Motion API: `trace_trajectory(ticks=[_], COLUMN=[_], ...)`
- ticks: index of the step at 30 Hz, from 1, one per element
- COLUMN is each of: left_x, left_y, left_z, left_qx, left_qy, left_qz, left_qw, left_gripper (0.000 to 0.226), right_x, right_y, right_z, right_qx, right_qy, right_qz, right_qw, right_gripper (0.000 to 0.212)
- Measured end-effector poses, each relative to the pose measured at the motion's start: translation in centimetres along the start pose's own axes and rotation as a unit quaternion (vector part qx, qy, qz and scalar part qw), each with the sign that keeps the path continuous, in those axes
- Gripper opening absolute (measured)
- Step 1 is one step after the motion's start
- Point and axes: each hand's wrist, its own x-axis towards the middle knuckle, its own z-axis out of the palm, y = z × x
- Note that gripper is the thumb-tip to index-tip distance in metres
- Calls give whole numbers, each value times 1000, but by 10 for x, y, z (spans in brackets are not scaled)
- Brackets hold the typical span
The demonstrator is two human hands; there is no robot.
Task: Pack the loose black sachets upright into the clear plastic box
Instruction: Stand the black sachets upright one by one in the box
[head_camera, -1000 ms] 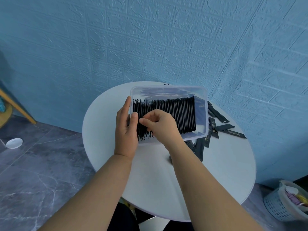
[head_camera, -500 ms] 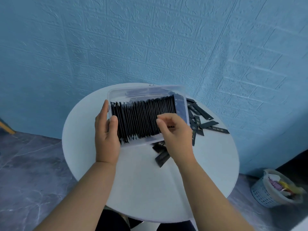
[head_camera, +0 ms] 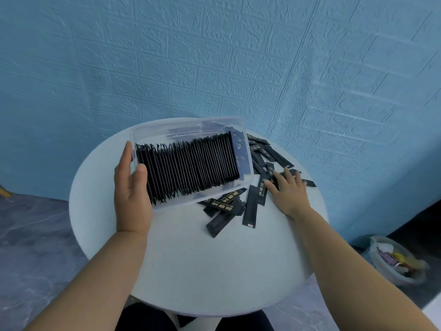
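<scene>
Head view: left hand (head_camera: 132, 189) grips the left end of the clear plastic box (head_camera: 248, 161), thumb over its rim against the upright row (head_camera: 191, 168); right hand (head_camera: 288, 191) rests flat-fingered on loose black sachets (head_camera: 250, 206) to its right. Risk: tilting the box would likely topple the row into the right-hand gap.

Some loose sachets (head_camera: 250, 206) partly beneath box (head_camera: 188, 125)
</scene>
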Motion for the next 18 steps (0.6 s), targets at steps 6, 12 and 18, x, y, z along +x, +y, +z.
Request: trace_trajectory(ticks=[6,12,18], left_x=[1,2,1], left_y=[0,-3,-3], left_z=[1,0,1], left_qx=[3,-2,4], left_qy=[3,-3,-10], left_qz=[-7,-5,7], left_qw=[1000,1000,1000], left_gripper=[40,40,41], right_x=[-27,-105,-100], right_y=[-5,-11,-13], right_z=[3,-3,6], right_qx=[-2,129,114], right_qy=[-52,-42,5], right_qz=[-63,-108,13], right_qw=[997,985,993], right_gripper=[55,52,85])
